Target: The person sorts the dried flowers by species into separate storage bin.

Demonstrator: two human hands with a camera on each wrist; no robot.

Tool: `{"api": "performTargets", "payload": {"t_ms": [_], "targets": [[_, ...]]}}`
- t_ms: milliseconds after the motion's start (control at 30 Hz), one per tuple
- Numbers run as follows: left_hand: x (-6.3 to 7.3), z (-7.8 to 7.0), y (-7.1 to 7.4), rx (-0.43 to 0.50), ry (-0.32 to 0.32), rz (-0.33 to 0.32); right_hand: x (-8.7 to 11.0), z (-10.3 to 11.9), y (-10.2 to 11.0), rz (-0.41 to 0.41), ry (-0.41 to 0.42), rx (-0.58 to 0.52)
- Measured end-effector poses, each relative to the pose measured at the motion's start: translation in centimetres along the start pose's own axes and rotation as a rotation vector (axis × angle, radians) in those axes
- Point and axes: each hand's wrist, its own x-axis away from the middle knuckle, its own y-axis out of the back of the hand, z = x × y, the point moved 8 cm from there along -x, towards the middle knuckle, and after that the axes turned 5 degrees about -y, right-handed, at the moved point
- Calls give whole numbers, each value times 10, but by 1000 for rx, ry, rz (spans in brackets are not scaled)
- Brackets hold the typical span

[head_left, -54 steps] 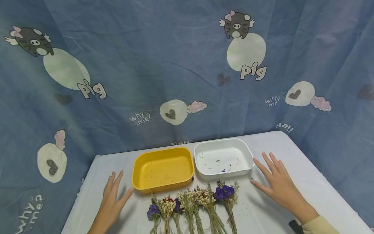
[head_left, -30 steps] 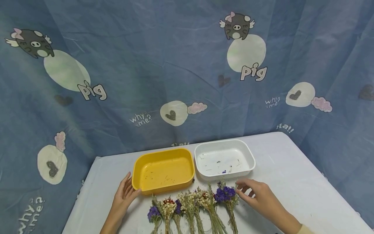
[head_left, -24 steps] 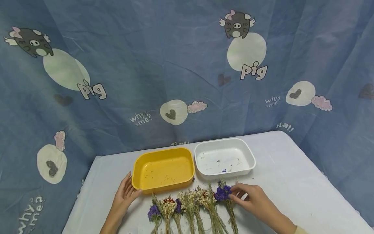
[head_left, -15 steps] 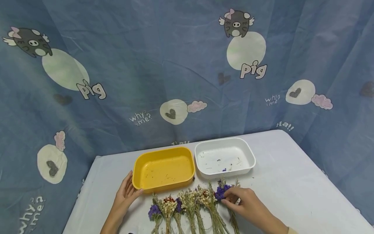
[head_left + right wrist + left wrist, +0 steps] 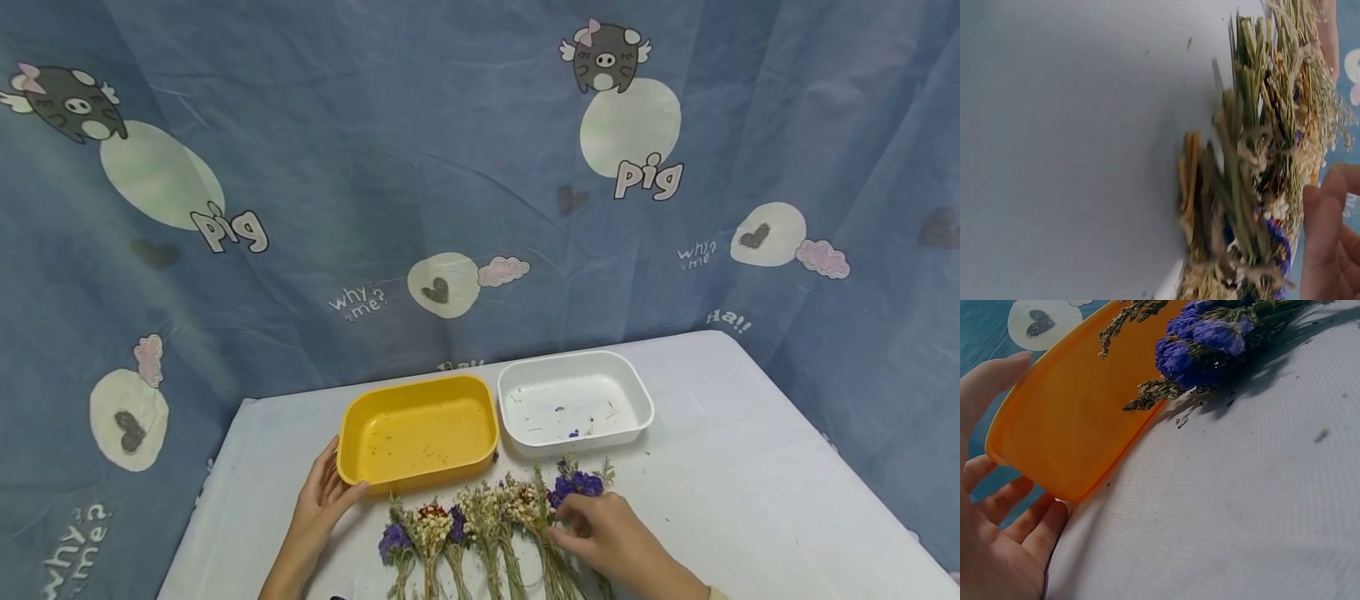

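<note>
My left hand (image 5: 318, 504) holds the front left corner of a yellow plastic bin (image 5: 420, 479). The left wrist view shows its thumb at the rim and its fingers curled about the lower wall. Above the right end of a row of dried flower bouquets (image 5: 487, 533) is my right hand (image 5: 611, 537), thumb and index bent toward each other, nothing seen between them. It partly hides the stems of the purple bouquet (image 5: 577, 485). In the right wrist view, tied stems (image 5: 1235, 156) lie beside the right hand (image 5: 1329, 231). Purple flowers (image 5: 1200, 340) lie in front of the yellow bin.
A white bin (image 5: 577, 446) with plant scraps stands right of the yellow one. Both sit on a white-covered table (image 5: 750, 467), with a blue printed curtain (image 5: 450, 167) behind. Loose bits lie scattered around. A small dark object (image 5: 337, 597) shows at the bottom edge.
My left hand has moved in to the yellow bin's corner. The right hand has come from the right, passed over the purple bouquet and shifted left and nearer, fingers bending. The bouquets stay in place.
</note>
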Motion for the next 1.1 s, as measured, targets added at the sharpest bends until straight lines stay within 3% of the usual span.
{"api": "performTargets", "payload": {"t_ms": [167,367,600,867,1100], "targets": [[0,0,0,1,-12,-3,-2,3,-6,-9,-34,47],[-1,-1,0,-1,-40,-2,-3,-2,-18,65,-110,43],[0,-1,1,4,-41,-2,-4,-1,-27,87,-117,26],[-1,1,2,-18,-43,-12,-3,-6,-23,25,-139,64],[-1,-1,2,-11,-51,-13,-1,-8,-21,11,-171,-40]]}}
